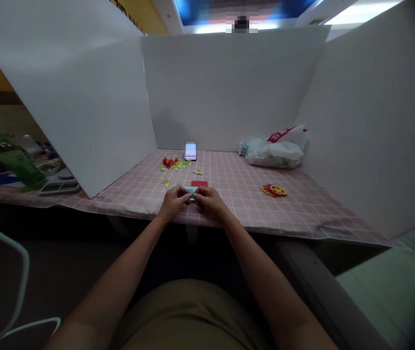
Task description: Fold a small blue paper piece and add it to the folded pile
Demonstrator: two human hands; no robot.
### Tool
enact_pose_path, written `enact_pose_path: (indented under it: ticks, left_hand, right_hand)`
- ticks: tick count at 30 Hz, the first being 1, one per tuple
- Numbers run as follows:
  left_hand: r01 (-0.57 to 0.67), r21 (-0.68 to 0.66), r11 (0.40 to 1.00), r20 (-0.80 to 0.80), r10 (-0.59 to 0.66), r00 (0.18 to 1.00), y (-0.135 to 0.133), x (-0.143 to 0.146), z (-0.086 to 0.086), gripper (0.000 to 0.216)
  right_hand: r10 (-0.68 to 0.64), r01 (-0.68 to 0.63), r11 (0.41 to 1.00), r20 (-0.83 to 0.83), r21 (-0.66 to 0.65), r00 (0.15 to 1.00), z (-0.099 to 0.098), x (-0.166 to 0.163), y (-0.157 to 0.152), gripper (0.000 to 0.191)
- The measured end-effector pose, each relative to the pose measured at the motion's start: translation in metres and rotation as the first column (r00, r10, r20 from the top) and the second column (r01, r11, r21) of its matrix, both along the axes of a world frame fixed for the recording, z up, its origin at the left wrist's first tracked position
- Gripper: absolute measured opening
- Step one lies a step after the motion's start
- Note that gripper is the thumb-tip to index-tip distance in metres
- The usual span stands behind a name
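Near the table's front edge, a small piece of light-blue paper (191,190) with a pale border is pinched between both hands. My left hand (174,200) is closed on its left side, thumb and fingertips together. On the opposite side my right hand (209,199) grips it the same way, so the fingertips almost meet. The fingers cover part of the paper, and its folds are too small to make out. Just behind it lies a red sheet (199,183). A yellow-green folded paper piece (166,182) rests beyond my left hand.
Several red-orange folded pieces (170,162) and yellow-green ones (182,164) are clustered farther back, near an upright phone (190,151). Red and yellow cutouts (274,190) lie to the right. A white plastic bag (275,151) stands at the back right. White panels (229,92) enclose the table.
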State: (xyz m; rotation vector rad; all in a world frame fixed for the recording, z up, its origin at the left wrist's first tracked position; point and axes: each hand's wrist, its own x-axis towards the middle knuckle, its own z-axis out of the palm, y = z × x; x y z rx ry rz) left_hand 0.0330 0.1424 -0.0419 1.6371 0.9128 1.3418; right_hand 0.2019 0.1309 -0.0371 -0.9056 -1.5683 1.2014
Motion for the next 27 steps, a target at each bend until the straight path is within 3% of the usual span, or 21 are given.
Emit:
enact_pose_path:
  ticks: [27]
  left_hand:
    - [0.011, -0.01, 1.0, -0.004, -0.011, 1.0, 0.0001, -0.0003, 0.0001, 0.015]
  right_hand:
    - [-0.042, 0.037, 0.997, 0.082, 0.062, 0.996, 0.0014, -0.0019, -0.0014, 0.023]
